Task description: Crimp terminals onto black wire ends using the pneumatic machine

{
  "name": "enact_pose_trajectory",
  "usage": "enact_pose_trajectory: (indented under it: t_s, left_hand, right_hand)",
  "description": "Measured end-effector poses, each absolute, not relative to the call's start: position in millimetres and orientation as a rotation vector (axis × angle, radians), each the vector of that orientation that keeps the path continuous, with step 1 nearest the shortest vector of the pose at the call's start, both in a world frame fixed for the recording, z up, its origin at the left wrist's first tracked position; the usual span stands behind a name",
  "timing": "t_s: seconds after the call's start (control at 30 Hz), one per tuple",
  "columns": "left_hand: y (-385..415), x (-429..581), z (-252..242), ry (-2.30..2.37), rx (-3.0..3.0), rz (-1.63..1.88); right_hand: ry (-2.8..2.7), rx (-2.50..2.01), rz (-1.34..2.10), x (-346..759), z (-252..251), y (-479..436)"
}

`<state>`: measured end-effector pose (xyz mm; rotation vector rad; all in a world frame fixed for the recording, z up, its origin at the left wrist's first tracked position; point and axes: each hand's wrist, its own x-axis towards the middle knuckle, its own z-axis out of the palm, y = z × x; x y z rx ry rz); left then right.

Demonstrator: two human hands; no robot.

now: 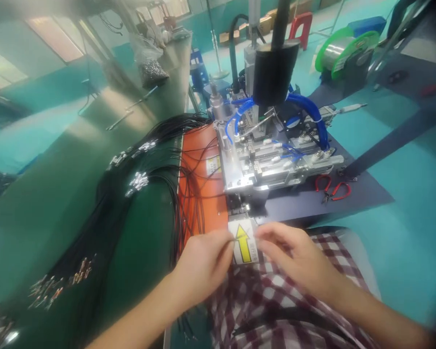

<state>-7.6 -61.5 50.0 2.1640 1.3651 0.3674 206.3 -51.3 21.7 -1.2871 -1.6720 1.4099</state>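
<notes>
My left hand [203, 264] and my right hand [292, 254] meet just below the front of a small metal machine [272, 155], over a white label with a yellow arrow [244, 242]. Both hands have fingers pinched together; what they grip is too thin and blurred to name, perhaps a black wire. Bundles of black wires with metal ends [138, 184] fan out over the green bench [58, 203] to the left, and some cross an orange plate [199, 184] beside the machine.
Red-handled pliers [332, 190] lie on the dark mat right of the machine. Blue air hoses [308, 109] loop over the machine, under a black cylinder [274, 70]. A green wire spool [343, 48] stands at the back right. My checked clothing [276, 300] fills the lower foreground.
</notes>
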Motion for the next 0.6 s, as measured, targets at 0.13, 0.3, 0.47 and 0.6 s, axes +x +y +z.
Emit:
enact_pose_trajectory:
  t_s: [0.13,0.3,0.47,0.6]
  left_hand:
    - [-52.1,6.7,38.5,1.408,2.062,0.462]
    - [-36.9,14.6,43.7,1.285,1.777,0.585]
    - [-34.3,14.1,31.8,1.295,1.482,0.708]
    - [-38.7,10.9,23.7,1.369,1.441,0.756]
  right_hand:
    - [-1.546,-1.303,1.374,192.3,17.4,-42.2]
    - [-1.528,-1.265,1.34,189.6,19.4,-34.0]
    - [-1.495,-1.343,1.41,190.5,22.1,-33.4]
    - [-1.577,-1.378,1.109,191.4,20.0,-34.4]
